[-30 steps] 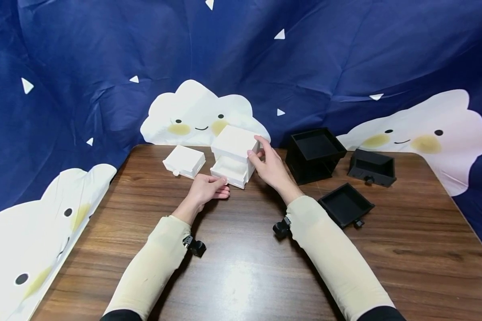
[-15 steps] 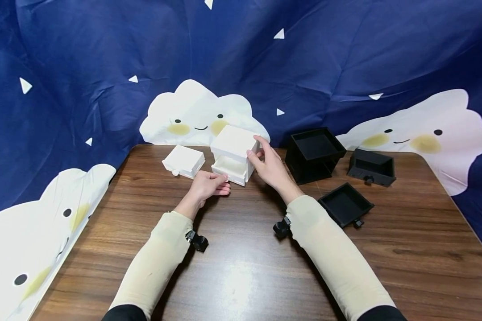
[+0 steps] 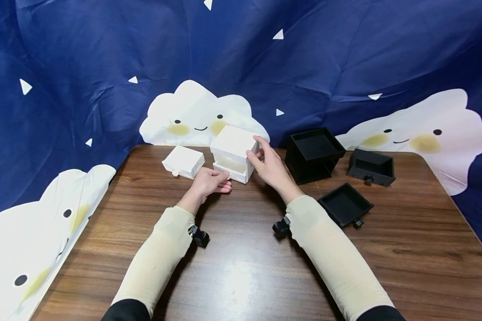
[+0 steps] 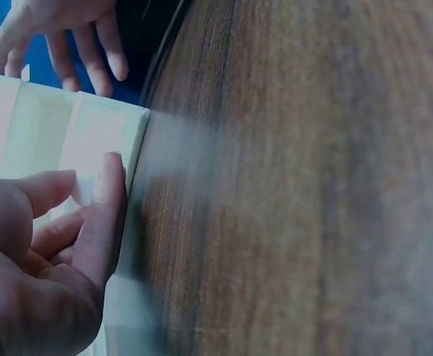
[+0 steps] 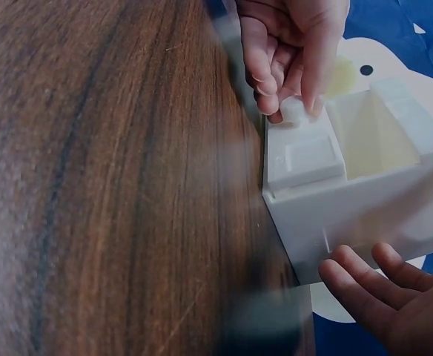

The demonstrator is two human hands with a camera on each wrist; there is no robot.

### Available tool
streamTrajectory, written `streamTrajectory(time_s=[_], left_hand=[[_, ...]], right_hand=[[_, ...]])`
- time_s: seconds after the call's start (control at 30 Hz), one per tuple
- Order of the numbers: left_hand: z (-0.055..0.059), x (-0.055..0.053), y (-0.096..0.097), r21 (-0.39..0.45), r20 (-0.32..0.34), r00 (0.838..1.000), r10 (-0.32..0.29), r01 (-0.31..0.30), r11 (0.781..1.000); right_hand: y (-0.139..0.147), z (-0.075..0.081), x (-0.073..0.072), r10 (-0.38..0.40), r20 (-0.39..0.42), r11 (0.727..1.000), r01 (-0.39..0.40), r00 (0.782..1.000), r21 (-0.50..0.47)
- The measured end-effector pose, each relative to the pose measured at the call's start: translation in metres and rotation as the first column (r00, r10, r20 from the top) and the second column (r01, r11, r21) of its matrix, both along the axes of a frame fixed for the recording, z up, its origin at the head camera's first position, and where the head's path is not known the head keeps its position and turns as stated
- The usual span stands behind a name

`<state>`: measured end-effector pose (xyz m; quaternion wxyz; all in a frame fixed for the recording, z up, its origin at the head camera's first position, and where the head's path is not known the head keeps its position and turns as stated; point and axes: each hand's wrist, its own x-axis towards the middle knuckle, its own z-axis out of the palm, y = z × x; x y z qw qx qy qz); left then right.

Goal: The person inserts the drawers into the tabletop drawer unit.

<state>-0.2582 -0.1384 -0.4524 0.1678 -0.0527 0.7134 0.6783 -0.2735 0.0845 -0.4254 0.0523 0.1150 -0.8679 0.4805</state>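
Observation:
In the head view, a small white cabinet (image 3: 234,141) stands at the back of the table, with an open slot above its lower drawer. My left hand (image 3: 209,182) pinches the round knob (image 5: 293,111) on the front of that white drawer (image 5: 305,159). The drawer is nearly flush with the cabinet front. My right hand (image 3: 271,167) holds the cabinet by its right side, thumb at the upper front edge and fingers along the side wall. A second white drawer (image 3: 184,159) lies upside down on the table left of the cabinet.
A black cabinet (image 3: 314,154) with open slots stands to the right. Two black drawers lie beyond it: one black drawer (image 3: 371,168) at the back, another black drawer (image 3: 346,205) nearer my right forearm. A blue cloud-print cloth (image 3: 241,53) hangs behind the table (image 3: 249,249).
My left hand has moved forward, pushing the lower white drawer further into the white cabinet. The right hand has stayed at the cabinet's side.

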Motion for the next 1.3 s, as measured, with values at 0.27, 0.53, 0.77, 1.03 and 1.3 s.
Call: streamTrajectory(time_s=[0.27, 0.53, 0.77, 1.03, 1.3], left_hand=[[-0.001, -0.009, 0.005, 0.005, 0.009, 1.000, 0.002, -0.002, 1.000], [0.007, -0.012, 0.015, -0.035, 0.003, 1.000, -0.018, 0.018, 0.999], [0.005, -0.003, 0.005, -0.066, 0.007, 0.999, -0.039, 0.039, 0.997], [0.013, 0.016, -0.017, -0.174, -0.088, 0.991, -0.099, 0.082, 0.981], [0.015, 0.027, -0.027, -0.435, -0.268, 0.950, -0.159, 0.028, 0.900]], right_hand=[[0.002, 0.001, -0.002, -0.005, -0.004, 1.000, 0.005, 1.000, -0.002], [0.007, 0.003, -0.002, -0.020, -0.002, 1.000, 0.020, 1.000, -0.012], [0.001, 0.000, 0.001, -0.016, -0.003, 1.000, 0.016, 1.000, -0.015], [-0.004, 0.000, 0.002, -0.005, 0.000, 1.000, 0.005, 1.000, 0.022], [-0.001, 0.003, 0.003, -0.020, 0.029, 0.999, 0.018, 0.999, 0.039]])
